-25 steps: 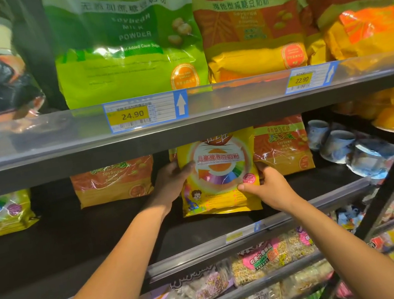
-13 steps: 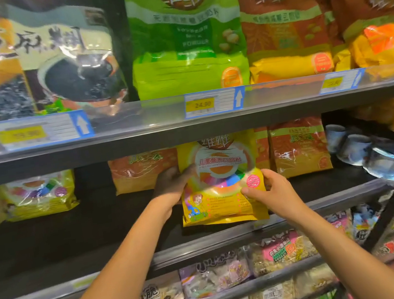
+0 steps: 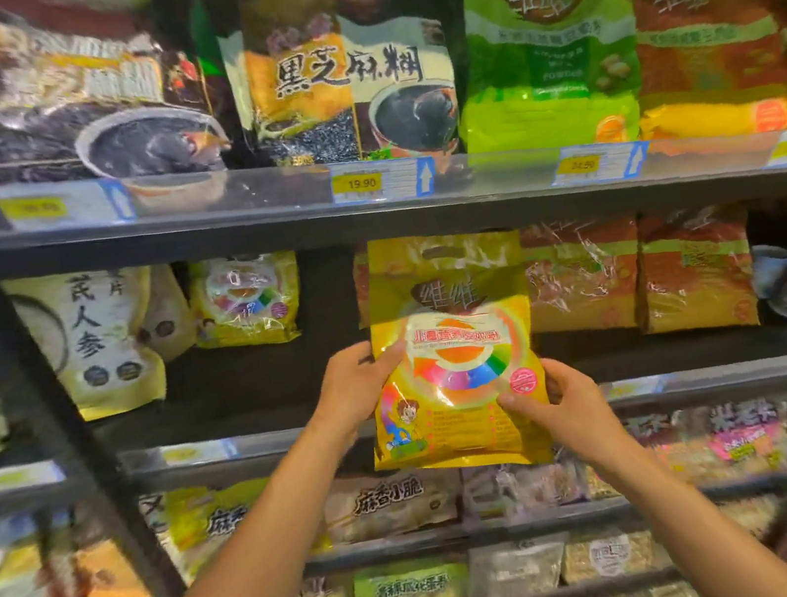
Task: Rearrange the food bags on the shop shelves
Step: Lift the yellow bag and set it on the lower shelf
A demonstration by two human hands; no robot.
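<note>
Yellow bag [image 3: 453, 356] gripped, left hand [image 3: 351, 383], right hand [image 3: 566, 407], dark shelf [image 3: 252, 402], possibly metal

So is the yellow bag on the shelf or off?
Off: left hand and right hand hold the yellow bag upright, its bottom edge below the shelf rail.

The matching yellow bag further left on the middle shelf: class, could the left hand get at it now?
Probably not yet: the left hand holds the held bag, though nothing blocks the matching bag itself.
</note>
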